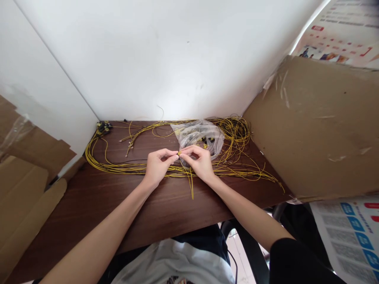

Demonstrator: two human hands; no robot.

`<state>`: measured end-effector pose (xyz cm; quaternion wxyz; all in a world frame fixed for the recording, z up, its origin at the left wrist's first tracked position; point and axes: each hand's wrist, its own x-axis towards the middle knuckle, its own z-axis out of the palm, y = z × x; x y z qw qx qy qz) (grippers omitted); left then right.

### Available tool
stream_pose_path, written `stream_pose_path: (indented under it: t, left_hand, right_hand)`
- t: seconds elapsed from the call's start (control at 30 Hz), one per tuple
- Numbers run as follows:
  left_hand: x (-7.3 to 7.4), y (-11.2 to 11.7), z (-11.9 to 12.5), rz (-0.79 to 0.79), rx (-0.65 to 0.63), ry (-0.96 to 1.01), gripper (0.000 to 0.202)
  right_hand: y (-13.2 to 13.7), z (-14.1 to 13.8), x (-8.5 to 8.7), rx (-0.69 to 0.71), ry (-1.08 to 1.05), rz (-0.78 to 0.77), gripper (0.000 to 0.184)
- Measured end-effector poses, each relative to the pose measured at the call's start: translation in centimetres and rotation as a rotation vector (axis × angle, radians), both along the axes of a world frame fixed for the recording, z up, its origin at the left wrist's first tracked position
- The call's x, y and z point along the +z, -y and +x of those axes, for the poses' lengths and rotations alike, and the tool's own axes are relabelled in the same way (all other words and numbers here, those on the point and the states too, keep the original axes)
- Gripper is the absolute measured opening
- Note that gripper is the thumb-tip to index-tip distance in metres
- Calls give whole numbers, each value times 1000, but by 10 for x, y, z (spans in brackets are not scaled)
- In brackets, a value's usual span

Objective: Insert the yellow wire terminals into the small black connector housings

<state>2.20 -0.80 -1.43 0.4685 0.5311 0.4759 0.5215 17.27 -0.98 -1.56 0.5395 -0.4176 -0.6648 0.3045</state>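
Note:
My left hand (158,165) and my right hand (199,159) meet above the middle of the table, thumbs and forefingers pinched together. Between their fingertips is a small yellow connector (179,153), mostly covered by the fingers. Yellow wires (191,181) hang down from it toward me. Just behind my hands lies a clear plastic bag (195,132) with small yellow and black parts in it. A long bundle of yellow and black wires (118,168) runs across the table beneath my hands.
Tangled wires (233,130) lie at the back right, and a clump of black and yellow connectors (103,127) at the back left. White panels (166,59) close off the back and left. Cardboard (319,130) walls the right side of the brown table (166,213).

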Motion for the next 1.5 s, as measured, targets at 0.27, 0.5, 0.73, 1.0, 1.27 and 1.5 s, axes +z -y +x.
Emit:
stream_pose_path:
  t: [0.27, 0.5, 0.73, 1.0, 1.27, 1.5]
  left_hand:
    - [-4, -1, 0, 6, -5, -17, 16]
    - [-2, -1, 0, 41, -31, -19, 15]
    - [-3, -3, -1, 155, -56, -35, 14]
    - [-10, -4, -4, 268, -65, -158, 12]
    - [-12, -2, -3, 238, -19, -170, 10]
    - [-2, 1, 2, 40, -8, -8, 14]
  right_hand:
    - [1, -1, 0, -8, 71, 83, 8]
    - [-4, 5, 1, 41, 48, -12, 10]
    - [-6, 9, 7, 91, 9, -42, 16]
    - [-6, 8, 3, 111, -14, -90, 22]
    - [-4, 4, -3, 58, 26, -44, 18]
    - [-4, 5, -1, 69, 34, 5, 14]
